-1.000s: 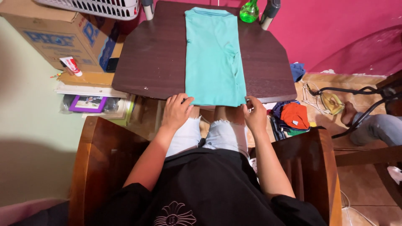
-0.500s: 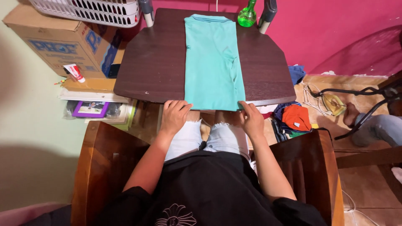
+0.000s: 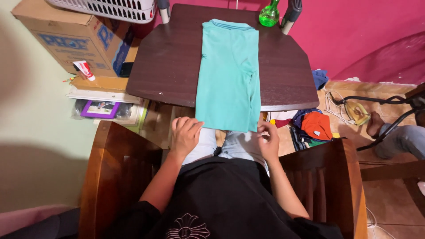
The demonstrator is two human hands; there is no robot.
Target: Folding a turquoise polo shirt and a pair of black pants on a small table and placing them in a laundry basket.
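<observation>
A teal polo shirt point(image 3: 228, 75), folded into a long narrow strip, lies down the middle of the dark wooden table point(image 3: 164, 66). Its collar points away from me and its bottom hem hangs over the near edge onto my lap. My left hand point(image 3: 186, 133) grips the hem's lower left corner, fingers curled over it. At the lower right corner, my right hand point(image 3: 268, 140) pinches the hem. I sit in a wooden armchair point(image 3: 119, 168).
A green bottle point(image 3: 269, 15) stands at the table's far edge. A cardboard box point(image 3: 73, 35) and a white laundry basket point(image 3: 106, 8) are at the left. A heap of clothes point(image 3: 310, 126) lies on the floor to the right. Another person's foot point(image 3: 376, 124) is beside an iron point(image 3: 356, 110).
Both hands have drawn the shirt's hem toward me, off the table edge and down onto my lap. The shirt has slid nearer along the table.
</observation>
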